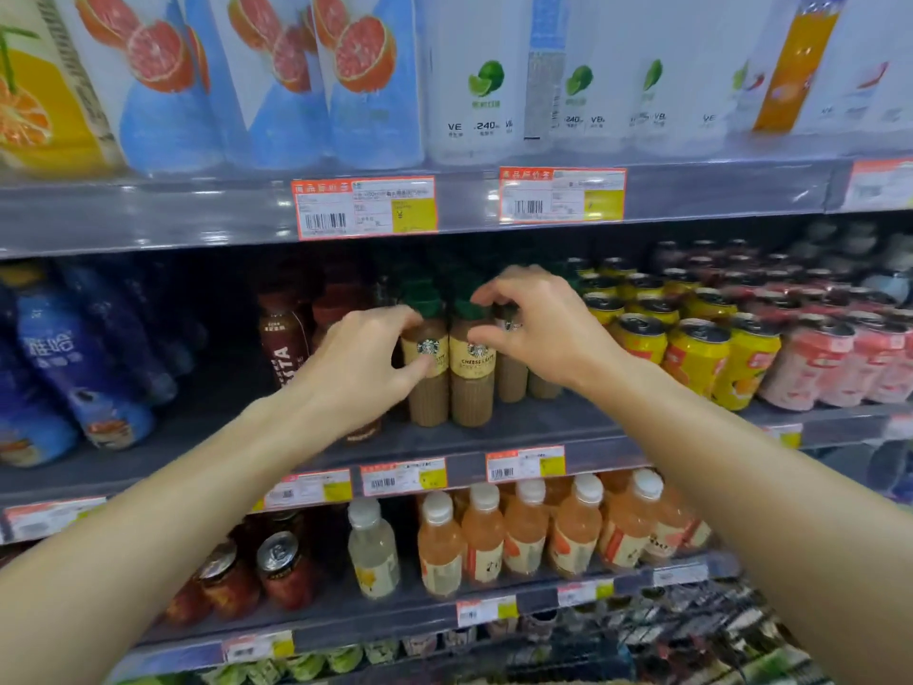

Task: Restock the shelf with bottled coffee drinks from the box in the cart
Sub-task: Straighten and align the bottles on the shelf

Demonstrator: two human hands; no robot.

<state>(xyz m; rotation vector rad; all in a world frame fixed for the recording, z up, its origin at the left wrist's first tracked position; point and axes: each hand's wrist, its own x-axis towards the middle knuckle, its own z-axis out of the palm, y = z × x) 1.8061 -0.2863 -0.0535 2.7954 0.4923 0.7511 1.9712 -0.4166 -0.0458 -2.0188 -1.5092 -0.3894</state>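
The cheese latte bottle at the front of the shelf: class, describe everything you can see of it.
The cheese latte bottle stands upright at the front of the middle shelf. It looks like clear plastic, filled with tan coffee, with a cream label and a dark green cap. A matching bottle stands beside it. The right hand reaches around its cap.

"CHEESE LATTE" shows on a green-capped coffee bottle point(472, 368); "VE" and "240" on a lime-pictured bottle point(481, 91).

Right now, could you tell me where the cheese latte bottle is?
In the head view, the cheese latte bottle stands at the middle shelf's front, centre frame, between both hands, yellow cans to its right.
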